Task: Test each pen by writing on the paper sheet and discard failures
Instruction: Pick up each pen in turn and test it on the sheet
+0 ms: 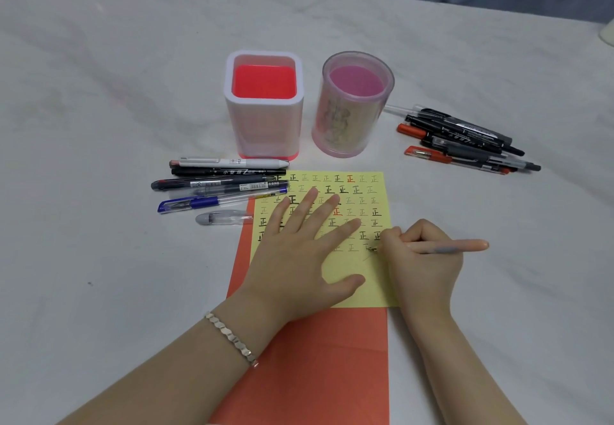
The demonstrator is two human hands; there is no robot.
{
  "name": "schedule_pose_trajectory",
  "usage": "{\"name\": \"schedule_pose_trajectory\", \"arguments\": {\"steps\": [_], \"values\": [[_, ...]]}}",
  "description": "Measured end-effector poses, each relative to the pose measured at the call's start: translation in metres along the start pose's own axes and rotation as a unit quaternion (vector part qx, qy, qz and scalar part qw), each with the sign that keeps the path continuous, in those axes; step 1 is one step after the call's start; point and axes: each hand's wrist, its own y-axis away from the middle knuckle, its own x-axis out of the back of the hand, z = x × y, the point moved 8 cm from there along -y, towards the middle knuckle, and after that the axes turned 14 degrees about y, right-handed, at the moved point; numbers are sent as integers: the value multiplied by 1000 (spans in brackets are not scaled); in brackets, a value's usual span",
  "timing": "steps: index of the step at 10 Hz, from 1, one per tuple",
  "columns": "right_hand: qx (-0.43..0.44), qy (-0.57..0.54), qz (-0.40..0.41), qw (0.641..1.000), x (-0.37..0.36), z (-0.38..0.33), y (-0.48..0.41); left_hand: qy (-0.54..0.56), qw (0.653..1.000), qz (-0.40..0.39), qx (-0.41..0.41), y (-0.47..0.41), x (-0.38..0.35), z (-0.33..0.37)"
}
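Beneath everything you have a wrinkled white cloth (99,92). On it lies an orange sheet (315,358), running from the near edge away from you. The yellow paper sheet (365,291) rests on its far end, covered in rows of small written characters.

Behind the paper stand a square white holder (265,125) with a red inside and, just to its right, a round clear holder (349,119).

A row of pens (222,182) lies left of the paper, their long axes running left to right. A second pile of pens (465,139) lies well apart to the right, slanting down towards the right.

Your left hand (299,252) lies flat on the yellow paper, fingers (309,198) straight and spread, with a bracelet (232,338) at the wrist.

Your right hand (422,258) sits at the paper's right edge, its fingers (392,238) curled round and pinching the pen (465,247). The pen's long axis runs nearly left to right. Its tip points left and meets the paper just beyond your fingertips, by a faint stroke. Its back end sticks out to the right past your hand.

A clear cap (222,218) lies just left of the orange sheet.
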Motion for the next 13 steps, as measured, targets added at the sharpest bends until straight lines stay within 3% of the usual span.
{"name": "schedule_pose_trajectory", "arguments": {"steps": [8, 13], "values": [[8, 14, -15, 1000, -2, -3, 1, -7, 1000, -1, -3, 0, -2, -1], [-30, -46, -3, 998, 6, 0, 0, 0, 1000, -17, -16, 1, -4, -1]]}}
